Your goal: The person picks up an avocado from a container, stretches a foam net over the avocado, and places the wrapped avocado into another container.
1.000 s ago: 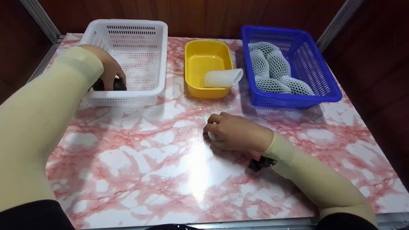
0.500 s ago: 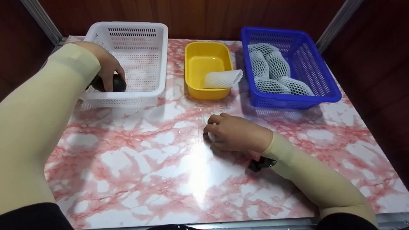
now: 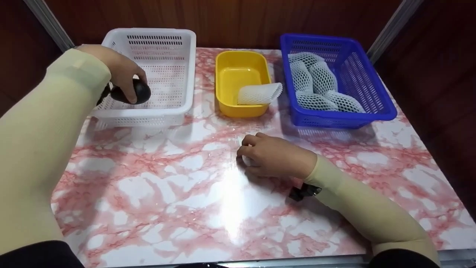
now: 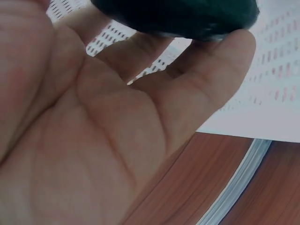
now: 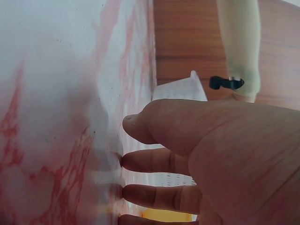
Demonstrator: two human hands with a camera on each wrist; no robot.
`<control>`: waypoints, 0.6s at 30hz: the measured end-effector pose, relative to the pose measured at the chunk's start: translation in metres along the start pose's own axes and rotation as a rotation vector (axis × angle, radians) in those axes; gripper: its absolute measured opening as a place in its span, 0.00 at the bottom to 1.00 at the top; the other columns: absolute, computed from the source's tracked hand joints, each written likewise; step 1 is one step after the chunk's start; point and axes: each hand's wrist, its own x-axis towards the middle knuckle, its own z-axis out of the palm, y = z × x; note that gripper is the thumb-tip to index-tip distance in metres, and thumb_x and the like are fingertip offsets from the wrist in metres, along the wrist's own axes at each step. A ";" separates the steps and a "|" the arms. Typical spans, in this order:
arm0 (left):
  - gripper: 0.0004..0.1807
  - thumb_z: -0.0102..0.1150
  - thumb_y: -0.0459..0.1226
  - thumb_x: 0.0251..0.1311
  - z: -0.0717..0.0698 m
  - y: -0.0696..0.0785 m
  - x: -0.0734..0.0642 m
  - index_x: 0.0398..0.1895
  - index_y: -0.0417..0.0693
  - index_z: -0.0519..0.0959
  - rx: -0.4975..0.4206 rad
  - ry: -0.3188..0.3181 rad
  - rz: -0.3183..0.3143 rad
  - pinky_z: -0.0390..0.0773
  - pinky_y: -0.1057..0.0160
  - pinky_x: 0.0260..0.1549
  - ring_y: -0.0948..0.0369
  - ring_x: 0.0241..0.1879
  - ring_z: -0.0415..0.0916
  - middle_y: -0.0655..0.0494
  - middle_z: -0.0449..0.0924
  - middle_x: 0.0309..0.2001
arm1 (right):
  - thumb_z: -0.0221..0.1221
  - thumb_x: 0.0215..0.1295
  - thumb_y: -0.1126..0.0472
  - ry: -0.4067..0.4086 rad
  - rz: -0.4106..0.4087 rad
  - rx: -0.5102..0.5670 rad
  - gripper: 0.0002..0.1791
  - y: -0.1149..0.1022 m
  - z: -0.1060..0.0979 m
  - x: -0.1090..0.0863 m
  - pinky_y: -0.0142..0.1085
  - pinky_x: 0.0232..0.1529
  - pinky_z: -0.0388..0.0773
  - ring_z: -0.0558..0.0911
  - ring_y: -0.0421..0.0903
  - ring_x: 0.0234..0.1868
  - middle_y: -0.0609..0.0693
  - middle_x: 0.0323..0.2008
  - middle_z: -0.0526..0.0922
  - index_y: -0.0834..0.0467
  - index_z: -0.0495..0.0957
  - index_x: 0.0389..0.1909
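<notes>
My left hand [image 3: 118, 70] grips a dark green, nearly black, smooth oval fruit that looks like an avocado [image 3: 142, 91], its thumb on the near side. The fruit is over the front left part of the white basket [image 3: 187, 74]. In the left wrist view, fingertips press on the dark avocado [image 4: 187, 16], whose upper part is cut off by the frame. My right hand [image 3: 277, 155] rests with its fingertips on the marbled table, fingers loosely bent and holding nothing. The right wrist view shows its thumb and fingers [image 5: 157, 161] apart from each other.
A yellow bin [image 3: 224, 106] stands behind my right hand, with a white foam net sleeve [image 3: 258, 94] leaning over its front right rim. At right, a blue basket [image 3: 372, 114] holds several net-wrapped things [image 3: 322, 76]. Wooden walls [image 3: 238, 22] enclose the table.
My left hand has lifted the avocado from low by the white basket's front wall, so more of it shows above the rim. The right hand has stayed in place.
</notes>
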 end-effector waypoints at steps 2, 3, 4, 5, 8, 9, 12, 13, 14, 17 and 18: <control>0.39 0.73 0.55 0.62 0.000 0.001 -0.001 0.72 0.50 0.74 -0.072 0.019 -0.013 0.81 0.50 0.45 0.45 0.56 0.78 0.40 0.81 0.58 | 0.69 0.72 0.50 0.001 -0.001 -0.001 0.19 0.000 0.000 0.000 0.50 0.57 0.84 0.85 0.58 0.54 0.56 0.57 0.86 0.52 0.86 0.59; 0.39 0.73 0.54 0.63 0.001 0.002 -0.001 0.72 0.47 0.72 -0.115 0.025 -0.010 0.83 0.51 0.45 0.46 0.55 0.80 0.38 0.81 0.58 | 0.69 0.72 0.50 0.001 -0.001 0.000 0.20 0.000 0.000 0.000 0.50 0.57 0.84 0.85 0.58 0.54 0.56 0.57 0.86 0.52 0.86 0.60; 0.39 0.73 0.53 0.64 0.001 0.003 -0.001 0.72 0.44 0.71 -0.156 0.034 -0.002 0.86 0.52 0.46 0.47 0.54 0.81 0.37 0.79 0.59 | 0.69 0.72 0.50 0.002 -0.001 -0.003 0.20 0.000 0.000 0.000 0.50 0.57 0.84 0.85 0.58 0.54 0.56 0.57 0.86 0.52 0.86 0.60; 0.39 0.73 0.52 0.65 0.001 0.003 -0.001 0.71 0.42 0.70 -0.198 0.040 0.010 0.88 0.53 0.46 0.48 0.53 0.82 0.36 0.78 0.59 | 0.69 0.72 0.50 0.002 -0.001 -0.007 0.19 0.000 0.000 0.000 0.50 0.57 0.84 0.85 0.58 0.54 0.56 0.57 0.86 0.52 0.86 0.59; 0.39 0.71 0.52 0.67 0.000 0.005 -0.001 0.72 0.41 0.69 -0.250 0.073 0.041 0.89 0.56 0.46 0.50 0.51 0.84 0.36 0.77 0.61 | 0.68 0.72 0.49 0.002 -0.001 -0.016 0.19 0.000 0.001 0.000 0.50 0.57 0.84 0.85 0.58 0.53 0.56 0.57 0.86 0.52 0.86 0.59; 0.39 0.70 0.54 0.68 0.000 0.006 -0.001 0.72 0.42 0.69 -0.234 0.093 0.050 0.88 0.56 0.45 0.50 0.52 0.83 0.37 0.77 0.61 | 0.68 0.73 0.49 0.002 -0.002 -0.019 0.19 0.000 0.001 0.000 0.50 0.57 0.84 0.85 0.58 0.53 0.56 0.57 0.86 0.52 0.86 0.59; 0.39 0.66 0.58 0.69 0.001 0.007 -0.002 0.74 0.46 0.69 -0.170 0.163 0.073 0.82 0.57 0.44 0.49 0.52 0.81 0.39 0.79 0.61 | 0.68 0.73 0.49 0.008 -0.004 -0.022 0.18 0.000 0.002 0.001 0.50 0.57 0.84 0.85 0.58 0.53 0.56 0.57 0.86 0.52 0.86 0.59; 0.40 0.65 0.60 0.70 0.001 0.008 -0.003 0.74 0.46 0.69 -0.153 0.189 0.081 0.80 0.56 0.44 0.48 0.52 0.80 0.39 0.79 0.60 | 0.68 0.73 0.49 0.012 -0.004 -0.020 0.18 0.000 0.002 0.001 0.50 0.57 0.84 0.85 0.58 0.53 0.56 0.57 0.86 0.52 0.86 0.58; 0.40 0.64 0.61 0.70 0.002 0.009 -0.003 0.74 0.47 0.69 -0.142 0.214 0.089 0.78 0.55 0.45 0.47 0.53 0.79 0.39 0.79 0.60 | 0.68 0.73 0.49 0.015 -0.005 -0.019 0.18 -0.001 0.002 0.001 0.50 0.56 0.85 0.85 0.58 0.53 0.56 0.57 0.86 0.51 0.86 0.58; 0.41 0.63 0.62 0.70 0.004 0.014 -0.005 0.75 0.47 0.70 -0.160 0.296 0.121 0.76 0.51 0.50 0.46 0.55 0.77 0.38 0.80 0.61 | 0.69 0.72 0.50 0.026 -0.009 -0.016 0.17 -0.001 0.003 0.001 0.49 0.56 0.85 0.85 0.57 0.53 0.55 0.56 0.86 0.51 0.86 0.57; 0.41 0.63 0.63 0.71 0.004 0.016 -0.005 0.75 0.47 0.70 -0.169 0.322 0.133 0.76 0.49 0.52 0.46 0.56 0.76 0.38 0.80 0.62 | 0.69 0.72 0.50 0.026 -0.008 -0.015 0.17 0.000 0.003 0.002 0.49 0.56 0.85 0.85 0.57 0.53 0.55 0.56 0.86 0.50 0.86 0.57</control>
